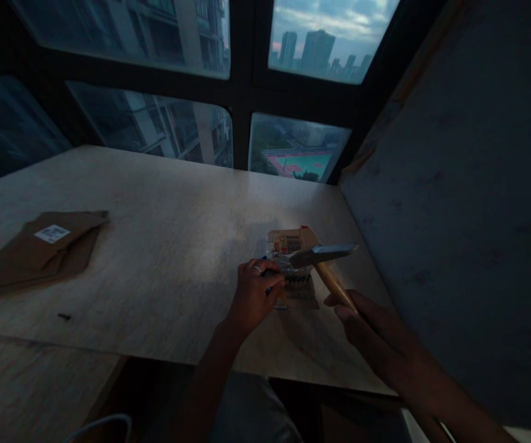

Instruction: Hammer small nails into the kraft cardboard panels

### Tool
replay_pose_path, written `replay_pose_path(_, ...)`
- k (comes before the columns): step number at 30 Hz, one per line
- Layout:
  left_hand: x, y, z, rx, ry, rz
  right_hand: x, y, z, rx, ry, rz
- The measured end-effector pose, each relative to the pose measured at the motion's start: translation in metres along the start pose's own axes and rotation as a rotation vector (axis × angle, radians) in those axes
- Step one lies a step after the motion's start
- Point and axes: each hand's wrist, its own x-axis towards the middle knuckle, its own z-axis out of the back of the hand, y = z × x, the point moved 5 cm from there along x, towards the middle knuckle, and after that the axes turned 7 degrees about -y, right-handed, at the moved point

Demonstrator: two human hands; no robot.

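Right hand [369, 326] gripping hammer [333, 285] over printed card [288, 239].
Left hand [255, 292] at card's left, can't tell grip; white label [51, 234] far left of card; print illegible.

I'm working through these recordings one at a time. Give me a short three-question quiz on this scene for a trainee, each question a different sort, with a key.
1. Name the tool held in the person's right hand.
2. True or false: the brown cardboard with a white label lies between the two hands.
3. Fill the gap: the ring is worn on the ____ hand.

Key
1. A hammer, gripped by its wooden-looking handle.
2. False; it lies well off to the left on the tabletop, apart from both hands.
3. Left; the left hand is down at the packaging.
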Motion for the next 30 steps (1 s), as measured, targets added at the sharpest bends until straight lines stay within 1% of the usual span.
replay_pose_path(4, -0.001, -0.001, 0.0, -0.001, -0.019, -0.014, 0.005, -0.013, -0.011, -0.112, 0.061, -0.001)
replay_pose_path(6, -0.001, -0.001, 0.0, 0.008, -0.016, -0.011, 0.006, -0.022, -0.015, -0.176, 0.104, -0.021)
replay_pose_path(8, 0.0, -0.001, 0.0, 0.021, -0.003, -0.002, 0.006, -0.027, -0.017, -0.19, 0.136, -0.047)
replay_pose_path(11, 0.002, -0.002, 0.0, 0.018, 0.024, 0.018, 0.005, -0.025, -0.013, -0.114, 0.1, -0.057)
replay_pose_path(14, 0.005, -0.004, -0.001, 0.011, 0.076, 0.06, 0.005, -0.019, -0.01, -0.003, 0.053, -0.07)
replay_pose_path(17, 0.008, -0.005, -0.001, 0.001, 0.126, 0.112, 0.005, -0.021, -0.013, 0.093, 0.046, -0.115)
replay_pose_path(20, 0.011, -0.007, 0.0, -0.02, 0.148, 0.156, 0.004, -0.027, -0.02, 0.142, 0.021, -0.15)
replay_pose_path(23, 0.013, -0.009, 0.0, -0.026, 0.163, 0.194, 0.005, -0.037, -0.027, 0.176, -0.066, -0.16)
replay_pose_path(28, 0.015, -0.012, -0.004, 0.002, 0.187, 0.224, 0.013, -0.054, -0.041, 0.19, -0.292, -0.136)
replay_pose_path(30, 0.015, -0.011, -0.007, 0.009, 0.189, 0.229, 0.017, -0.061, -0.047, 0.195, -0.36, -0.138)
